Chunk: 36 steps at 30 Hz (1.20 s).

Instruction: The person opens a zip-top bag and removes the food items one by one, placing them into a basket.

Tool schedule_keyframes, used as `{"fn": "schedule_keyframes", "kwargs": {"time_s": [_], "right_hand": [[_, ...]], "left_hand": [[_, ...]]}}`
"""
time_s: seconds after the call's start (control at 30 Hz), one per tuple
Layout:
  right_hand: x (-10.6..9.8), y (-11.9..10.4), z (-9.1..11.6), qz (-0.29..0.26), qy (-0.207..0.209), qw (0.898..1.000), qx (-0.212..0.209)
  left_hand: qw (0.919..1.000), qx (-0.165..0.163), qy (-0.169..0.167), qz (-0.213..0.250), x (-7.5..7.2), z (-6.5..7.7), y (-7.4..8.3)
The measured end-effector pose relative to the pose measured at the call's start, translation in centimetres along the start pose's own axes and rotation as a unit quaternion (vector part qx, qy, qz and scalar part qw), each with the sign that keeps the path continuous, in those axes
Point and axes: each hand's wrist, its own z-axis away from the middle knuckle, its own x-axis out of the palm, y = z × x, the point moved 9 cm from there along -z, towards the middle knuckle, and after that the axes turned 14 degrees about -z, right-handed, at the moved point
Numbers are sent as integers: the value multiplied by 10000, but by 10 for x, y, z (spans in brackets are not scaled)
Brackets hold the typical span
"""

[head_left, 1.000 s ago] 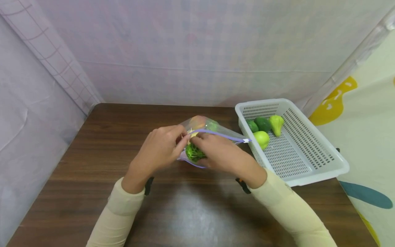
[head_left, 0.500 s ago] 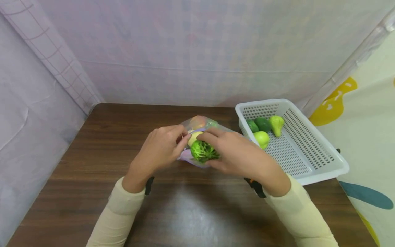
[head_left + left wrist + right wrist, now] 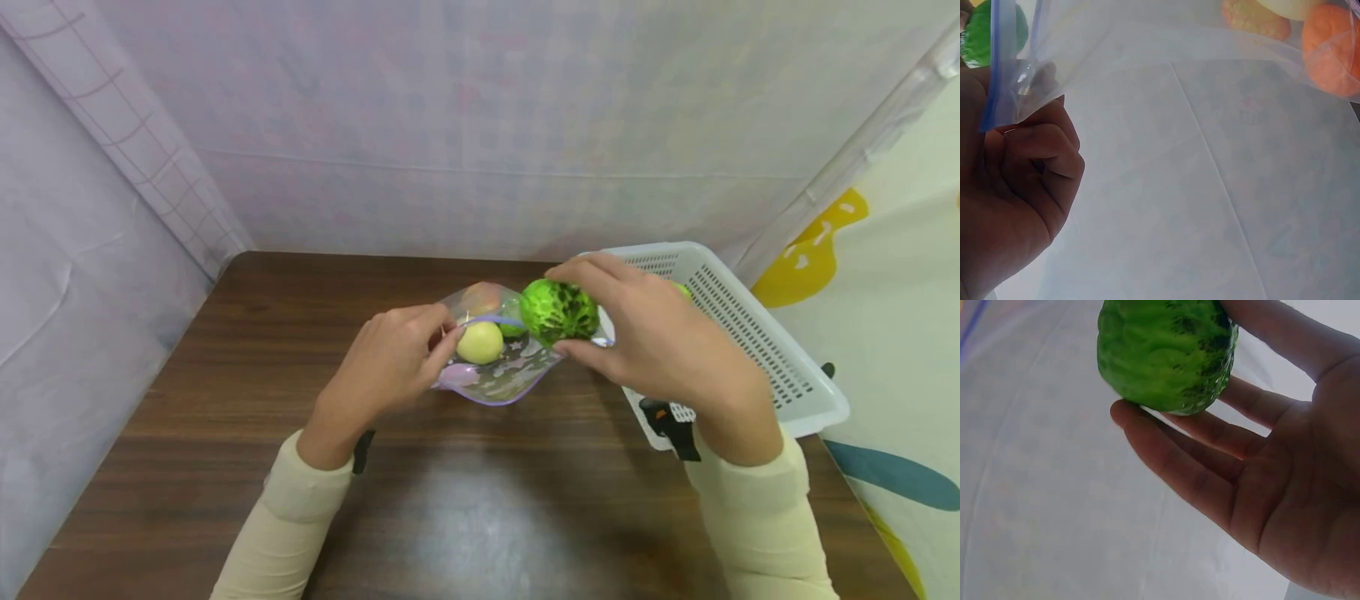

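A bumpy green custard apple with dark patches is held between the thumb and fingers of my right hand, above the bag's right end. In the right wrist view the fingers curve under the custard apple. My left hand pinches the rim of a clear zip bag with a purple seal. The bag's mouth gapes. Inside lie a pale yellow round fruit, an orange-red fruit and something green, partly covered. The left wrist view shows the bag's seal at the fingertips.
On the right stands a white perforated basket; my right hand and forearm cover much of its left side and most of its contents. Both rest on a dark wooden table, with a pale curtain behind it.
My right hand has drawn the custard apple up out of the bag and to the right, toward the basket. The yellow fruit now shows uncovered. My left hand stays on the bag's rim.
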Motion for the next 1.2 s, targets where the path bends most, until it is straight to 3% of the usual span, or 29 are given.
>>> {"fn": "schedule_keyframes", "kwargs": {"time_s": [0.23, 0.43, 0.6, 0.77, 1.03, 1.2], "right_hand": [[-42, 13, 9, 217, 564, 9980, 193], [-62, 37, 14, 146, 779, 9951, 596], [-63, 75, 13, 15, 640, 9899, 1262], [-63, 117, 18, -125, 557, 9785, 1980], [-52, 172, 27, -18, 20, 9710, 2390], [-41, 207, 37, -144, -303, 9581, 2846]], "left_hand": [[10000, 0, -51, 0, 0, 1, 1], [10000, -1, -58, -5, -3, 1, 2], [10000, 25, -1, -40, -4, 1, 1], [10000, 17, -10, 8, -4, 1, 2], [10000, 20, -16, 17, -4, 1, 3], [10000, 13, 3, 0, -5, 0, 3]]}}
